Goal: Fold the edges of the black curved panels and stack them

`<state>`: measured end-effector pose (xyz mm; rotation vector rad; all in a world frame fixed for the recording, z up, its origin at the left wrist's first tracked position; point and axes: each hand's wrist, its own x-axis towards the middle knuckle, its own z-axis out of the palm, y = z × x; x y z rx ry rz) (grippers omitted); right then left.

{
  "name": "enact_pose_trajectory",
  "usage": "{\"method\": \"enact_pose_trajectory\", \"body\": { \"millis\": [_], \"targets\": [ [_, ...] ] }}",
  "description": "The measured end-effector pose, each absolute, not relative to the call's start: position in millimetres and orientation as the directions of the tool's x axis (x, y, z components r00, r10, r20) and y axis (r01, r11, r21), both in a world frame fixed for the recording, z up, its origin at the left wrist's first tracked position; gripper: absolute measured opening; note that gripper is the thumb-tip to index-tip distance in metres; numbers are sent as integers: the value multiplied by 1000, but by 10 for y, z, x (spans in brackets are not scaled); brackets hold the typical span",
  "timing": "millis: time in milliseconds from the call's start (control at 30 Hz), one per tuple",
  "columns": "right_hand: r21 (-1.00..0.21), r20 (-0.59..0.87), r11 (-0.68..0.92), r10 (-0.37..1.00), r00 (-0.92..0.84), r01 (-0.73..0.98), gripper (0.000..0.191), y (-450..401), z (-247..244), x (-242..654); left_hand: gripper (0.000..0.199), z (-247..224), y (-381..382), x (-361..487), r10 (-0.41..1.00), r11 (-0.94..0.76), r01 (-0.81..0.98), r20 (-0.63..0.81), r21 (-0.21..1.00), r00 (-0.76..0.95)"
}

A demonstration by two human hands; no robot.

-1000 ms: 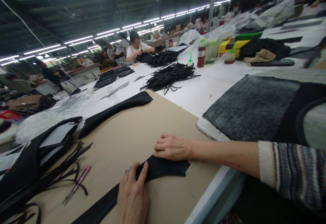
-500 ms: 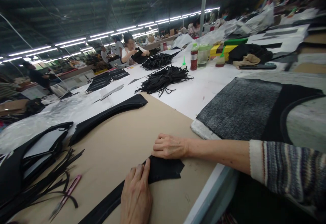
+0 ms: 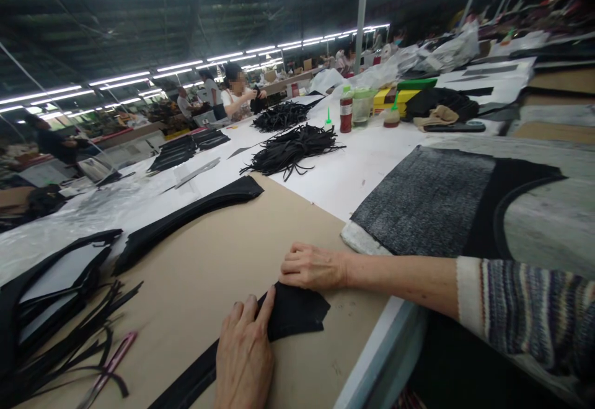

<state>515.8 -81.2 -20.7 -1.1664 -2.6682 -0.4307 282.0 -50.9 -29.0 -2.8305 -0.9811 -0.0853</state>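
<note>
A curved black fabric piece (image 3: 297, 312) lies on the tan board (image 3: 218, 241), with a wider end on the right and a narrow strip running to the lower left. My left hand (image 3: 245, 353) rests flat across it, fingers stretched out and pressing down. At the upper edge of the piece, my right hand (image 3: 313, 266) has its fingers curled and pinched on the fabric; the fingertips are partly hidden. The two hands nearly meet at the index fingers.
Pink-handled snips (image 3: 111, 365) and cut black strips (image 3: 69, 341) lie at lower left. Behind is a stack of curved black pieces (image 3: 190, 217). Bundled strips (image 3: 292, 149), a red bottle (image 3: 346, 110) and a dark textured panel (image 3: 423, 198) lie further off. A co-worker (image 3: 237, 96) sits across.
The camera view has shifted slightly, moving the tabletop items left in the picture. Both hands keep nearly the same place on the fabric. The co-worker's dark piece is held differently.
</note>
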Motion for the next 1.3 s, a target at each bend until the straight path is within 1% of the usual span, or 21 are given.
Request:
{"method": "enact_pose_trajectory", "body": {
  "millis": [100,133,267,367,533,600,700,867,933,1067,1200,1300],
  "targets": [
    [122,275,635,717,-641,763,11,-865,-183,5152,68,-227,-523,2861,616,-775,619,72,-125,785],
    [97,272,626,731,-626,774,12,-889,-174,5154,69,-212,-527,2871,615,-776,617,65,-129,786],
    [-7,274,595,774,-571,804,29,-967,-158,5208,71,-194,-536,2893,608,-780,607,45,-155,793],
    [-59,266,569,801,-537,820,31,-992,-161,5274,70,-206,-546,2908,612,-774,610,46,-173,790],
    [-43,328,398,872,-363,916,38,-1061,-99,5223,70,-208,-562,2926,614,-771,611,43,-179,788],
    [-61,336,368,883,-328,928,39,-1112,-65,5132,70,-213,-564,2928,607,-775,605,51,-180,793],
    [-123,304,349,904,-300,929,39,-1197,-46,5013,69,-234,-567,2933,600,-778,601,70,-184,797],
    [-259,309,187,946,-102,948,30,-1325,-71,4997,71,-259,-584,2947,583,-782,595,123,-185,803],
    [-261,310,204,944,-118,944,30,-1370,-83,5013,71,-257,-585,2944,578,-779,595,140,-195,804],
    [-214,291,280,933,-212,936,34,-1433,-108,5003,70,-254,-573,2934,547,-792,566,145,-230,824],
    [-220,267,268,941,-206,938,34,-1447,-126,4974,69,-239,-590,2982,557,-769,587,187,-251,809],
    [-212,258,264,944,-207,941,31,-1445,-136,4968,70,-206,-621,3066,559,-766,598,214,-237,801]
  ]
}}
